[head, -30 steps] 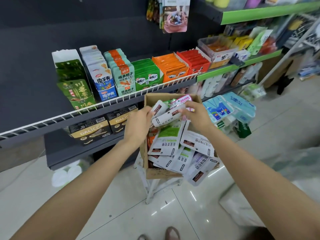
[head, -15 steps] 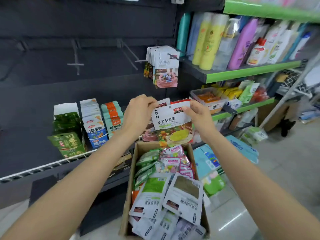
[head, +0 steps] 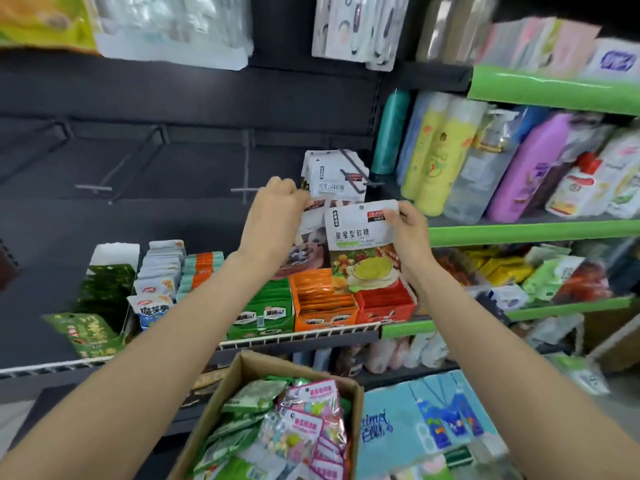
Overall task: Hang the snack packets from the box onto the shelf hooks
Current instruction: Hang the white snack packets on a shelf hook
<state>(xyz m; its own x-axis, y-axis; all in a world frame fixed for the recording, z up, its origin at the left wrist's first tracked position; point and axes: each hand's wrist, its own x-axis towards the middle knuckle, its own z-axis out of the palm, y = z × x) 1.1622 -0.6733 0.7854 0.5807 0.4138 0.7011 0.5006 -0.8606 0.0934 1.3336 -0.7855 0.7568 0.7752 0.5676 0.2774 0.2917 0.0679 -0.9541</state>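
Our right hand (head: 410, 233) pinches a snack packet (head: 362, 242) by its top corner, now lifted from the box (head: 221, 415) up beside the hook (head: 356, 173); left hand (head: 277, 211) grips the hung packets (head: 334, 178). Hanging comes next, we judge.

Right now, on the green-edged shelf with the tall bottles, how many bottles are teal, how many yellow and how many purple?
teal bottle: 1
yellow bottles: 2
purple bottle: 1
Total: 4
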